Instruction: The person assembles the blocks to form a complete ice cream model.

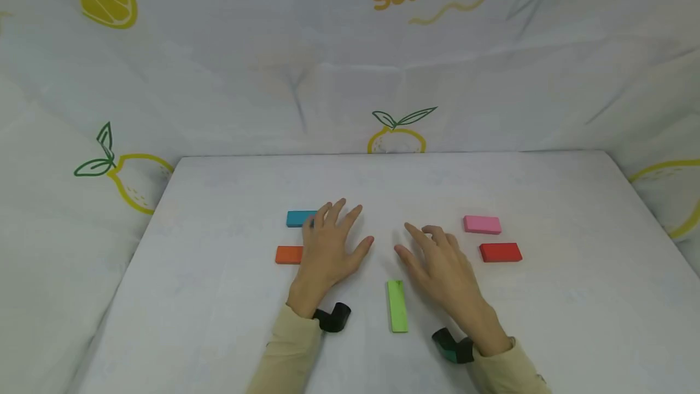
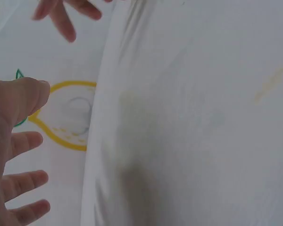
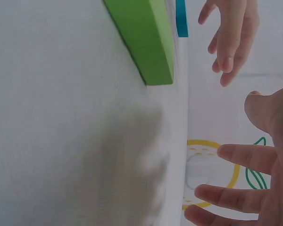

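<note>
My left hand (image 1: pixel 327 245) has its fingers spread and holds nothing; in the head view it covers the right ends of a blue block (image 1: pixel 299 219) and an orange block (image 1: pixel 288 255). To its right, my right hand (image 1: pixel 444 266) is also spread, with nothing in its grasp. Between the two forearms lies a light green block (image 1: pixel 397 306), lengthwise toward the back. The right wrist view shows that green block (image 3: pixel 148 42) close up and apart from the fingers. Right of the right hand lie a pink block (image 1: pixel 482 224) and a red block (image 1: pixel 500 252).
A white cloth covers the table (image 1: pixel 219 315). Behind it hangs a white curtain (image 1: pixel 229 78) printed with lemons and lettering. A black wrist camera (image 1: pixel 333 317) sits by the left wrist, and another black camera (image 1: pixel 452 346) by the right.
</note>
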The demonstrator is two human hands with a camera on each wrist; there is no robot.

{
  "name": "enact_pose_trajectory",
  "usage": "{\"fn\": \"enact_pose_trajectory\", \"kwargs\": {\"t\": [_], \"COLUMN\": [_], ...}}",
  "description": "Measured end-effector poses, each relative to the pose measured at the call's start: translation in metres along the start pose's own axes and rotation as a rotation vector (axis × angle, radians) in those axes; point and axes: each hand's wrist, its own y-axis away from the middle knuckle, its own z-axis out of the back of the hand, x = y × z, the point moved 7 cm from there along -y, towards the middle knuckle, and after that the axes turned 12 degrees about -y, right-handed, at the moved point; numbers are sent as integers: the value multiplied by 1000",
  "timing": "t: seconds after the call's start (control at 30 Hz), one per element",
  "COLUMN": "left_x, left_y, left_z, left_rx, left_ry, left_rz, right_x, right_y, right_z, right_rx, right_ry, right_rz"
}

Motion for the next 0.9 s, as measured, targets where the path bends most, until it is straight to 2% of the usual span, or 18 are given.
{"fn": "enact_pose_trajectory", "kwargs": {"t": [0.3,0.5,0.73,0.9], "left_x": [51,81,103,115], "left_y": [-6,-3,5,9], "left_z": [6,8,7,5], "left_rx": [-1,-42,-84,-125], "left_ry": [189,261,319,350], "left_rz": [75,113,167,193], "right_x": [6,11,12,13], "right_y": [4,8,19,25], "right_z": [-1,-2,-8,-9], "right_rx": [76,127,268,301], "right_ry": [-33,-70,-128,-101], "right_rz": [-86,-95,-226,-257]}}
